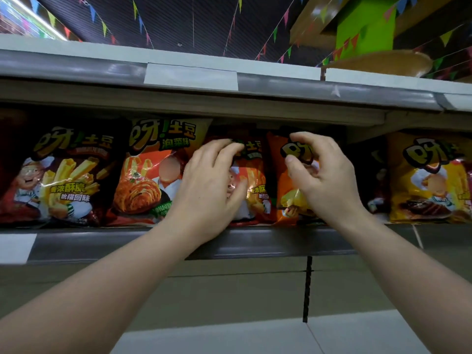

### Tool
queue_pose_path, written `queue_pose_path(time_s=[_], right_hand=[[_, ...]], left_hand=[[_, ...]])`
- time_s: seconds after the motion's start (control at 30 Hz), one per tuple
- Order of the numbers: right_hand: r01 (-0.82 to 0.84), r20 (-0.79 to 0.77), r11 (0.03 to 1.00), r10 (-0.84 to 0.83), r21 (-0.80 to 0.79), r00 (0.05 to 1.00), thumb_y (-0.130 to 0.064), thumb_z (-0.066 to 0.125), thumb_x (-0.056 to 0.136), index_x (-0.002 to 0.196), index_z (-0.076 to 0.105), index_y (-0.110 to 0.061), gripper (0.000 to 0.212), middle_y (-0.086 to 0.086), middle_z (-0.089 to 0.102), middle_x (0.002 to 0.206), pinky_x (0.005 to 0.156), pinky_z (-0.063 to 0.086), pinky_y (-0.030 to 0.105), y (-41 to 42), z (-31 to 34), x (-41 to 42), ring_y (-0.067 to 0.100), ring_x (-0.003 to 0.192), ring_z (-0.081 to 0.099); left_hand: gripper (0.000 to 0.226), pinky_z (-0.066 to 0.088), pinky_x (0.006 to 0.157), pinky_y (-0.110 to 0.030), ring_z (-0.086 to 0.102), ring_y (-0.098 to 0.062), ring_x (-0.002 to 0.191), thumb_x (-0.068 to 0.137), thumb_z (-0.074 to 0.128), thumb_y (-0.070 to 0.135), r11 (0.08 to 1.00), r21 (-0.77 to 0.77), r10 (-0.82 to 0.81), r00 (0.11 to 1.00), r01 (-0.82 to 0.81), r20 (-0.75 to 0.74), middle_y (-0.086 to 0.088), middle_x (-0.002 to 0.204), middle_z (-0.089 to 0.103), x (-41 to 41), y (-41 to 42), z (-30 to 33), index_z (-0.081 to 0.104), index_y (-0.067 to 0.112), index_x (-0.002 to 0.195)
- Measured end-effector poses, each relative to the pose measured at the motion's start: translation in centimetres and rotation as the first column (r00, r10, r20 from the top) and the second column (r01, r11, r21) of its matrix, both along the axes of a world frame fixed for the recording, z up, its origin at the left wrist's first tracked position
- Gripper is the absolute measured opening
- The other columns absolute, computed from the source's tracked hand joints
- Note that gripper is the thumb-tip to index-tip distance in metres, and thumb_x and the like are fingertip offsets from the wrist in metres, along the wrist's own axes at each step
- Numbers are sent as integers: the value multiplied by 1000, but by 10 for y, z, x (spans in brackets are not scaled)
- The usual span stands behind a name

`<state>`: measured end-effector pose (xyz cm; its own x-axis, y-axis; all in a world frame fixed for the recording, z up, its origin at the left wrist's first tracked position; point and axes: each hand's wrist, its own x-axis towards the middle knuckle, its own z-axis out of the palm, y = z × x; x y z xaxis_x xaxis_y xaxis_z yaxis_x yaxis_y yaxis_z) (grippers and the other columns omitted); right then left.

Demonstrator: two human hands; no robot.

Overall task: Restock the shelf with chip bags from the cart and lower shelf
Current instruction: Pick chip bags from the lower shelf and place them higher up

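Head view:
Shelf (255,241): front lip runs just under your wrists; upper shelf edge (306,88) sits close over the bag tops, little headroom.
Row: packed, bags touching side to side.
L hand (204,182): fingers spread, nearly straight, pressing on red chip bag (252,175).
R hand (324,175): fingers curled, pinching top of orange chip bag (286,198), standing beside the red one.

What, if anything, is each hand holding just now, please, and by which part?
The right hand pinches the orange chip bag near its top; the left hand touches the red bag.
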<state>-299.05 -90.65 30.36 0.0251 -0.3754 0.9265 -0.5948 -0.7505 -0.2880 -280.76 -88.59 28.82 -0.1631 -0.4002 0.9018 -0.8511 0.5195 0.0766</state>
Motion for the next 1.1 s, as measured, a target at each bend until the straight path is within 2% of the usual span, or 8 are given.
queue_pose_path(time_s=[0.13, 0.3, 0.37, 0.47, 0.63, 0.83, 1.0, 1.1], right_hand=[[-93, -33, 994, 91, -59, 995, -24, 55, 85, 116, 61, -17, 33, -20, 47, 103, 83, 33, -2, 6, 1, 33, -12, 91, 48], [-273, -37, 959, 271, -80, 962, -20, 56, 81, 106, 58, -29, 27, -21, 49, 98, 81, 31, -4, 16, 0, 88, -17, 92, 47], [-359, -33, 932, 358, -54, 933, -22, 55, 81, 104, 55, -34, 26, -21, 53, 98, 83, 34, -1, 24, -1, 115, -13, 94, 50], [-495, -15, 869, 495, -2, 869, -25, 56, 81, 106, 56, -33, 26, -10, 61, 105, 88, 42, 10, 34, -3, 166, -5, 99, 54], [-671, -2, 740, 672, 53, 741, -22, 58, 84, 114, 60, -23, 30, -8, 60, 108, 87, 45, 11, 51, -7, 265, -3, 99, 55], [-820, 54, 553, 823, 149, 565, -15, 60, 88, 114, 61, -22, 27, -8, 62, 108, 86, 48, 19, 78, -14, 389, 3, 100, 57], [-869, 83, 460, 873, 182, 480, -13, 60, 87, 114, 61, -21, 28, -5, 63, 107, 90, 46, 24, 102, -17, 480, 8, 100, 58], [-899, 130, 395, 897, 189, 421, -13, 60, 84, 112, 62, -20, 29, -9, 61, 99, 90, 49, 34, 115, -22, 530, 13, 98, 59]], left_hand=[[51, 14, 99, -8, 31, -14, 128, 89, 52, 34, 997, -74, -18, 998, 13, -64, -6, 137, 45, 18, 16, 1, 48, 12, 134], [51, 28, 102, -19, 38, -14, 121, 85, 45, 34, 990, -126, 58, 993, -71, -101, -7, 130, 51, 55, 31, -2, 51, 10, 130], [50, 28, 99, -19, 42, -17, 119, 85, 45, 32, 982, -148, 98, 987, -116, -128, -8, 127, 53, 78, 37, -1, 51, 9, 129], [46, 29, 98, -18, 42, -13, 115, 85, 49, 23, 964, -172, 166, 966, -201, -197, -10, 125, 54, 120, 49, 0, 52, 6, 127], [44, 28, 93, -10, 41, -11, 113, 85, 52, 16, 922, -129, 328, 913, -366, -243, -8, 125, 54, 205, 75, -2, 50, 7, 129], [47, 33, 99, -24, 45, -17, 119, 84, 49, 16, 825, -58, 521, 797, -562, -307, -2, 126, 51, 309, 120, -6, 49, 11, 131], [43, 26, 95, -16, 46, -22, 119, 87, 54, 7, 690, -31, 690, 670, -723, -275, -9, 126, 54, 394, 163, -9, 50, 7, 130], [43, 25, 97, -16, 44, -21, 122, 89, 54, 6, 615, 9, 760, 590, -789, -272, -7, 130, 52, 436, 190, -12, 49, 9, 132]])
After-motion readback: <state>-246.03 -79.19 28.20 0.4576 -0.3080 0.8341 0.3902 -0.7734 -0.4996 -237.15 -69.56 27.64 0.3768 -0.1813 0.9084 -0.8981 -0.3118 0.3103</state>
